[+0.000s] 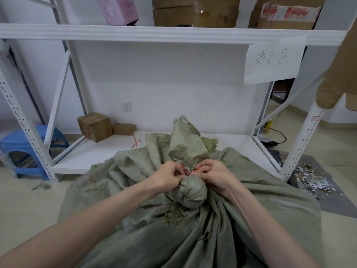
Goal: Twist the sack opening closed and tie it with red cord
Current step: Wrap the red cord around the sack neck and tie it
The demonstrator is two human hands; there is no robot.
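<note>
A large grey-green woven sack (193,238) lies on the floor in front of me. Its opening is gathered into a twisted neck (191,192), and loose sack cloth (185,144) stands up behind it. A thin red cord (186,170) crosses the neck between my hands. My left hand (167,176) pinches one end of the cord on the left of the neck. My right hand (211,174) pinches the other end on the right. Fingers hide most of the cord.
A white metal shelf rack (154,33) stands just behind the sack. Its low shelf holds two cardboard boxes (94,126) and a spare red cord (136,142). A blue plastic stool (25,149) stands at the left. Paper scraps (309,180) litter a grey mat at the right.
</note>
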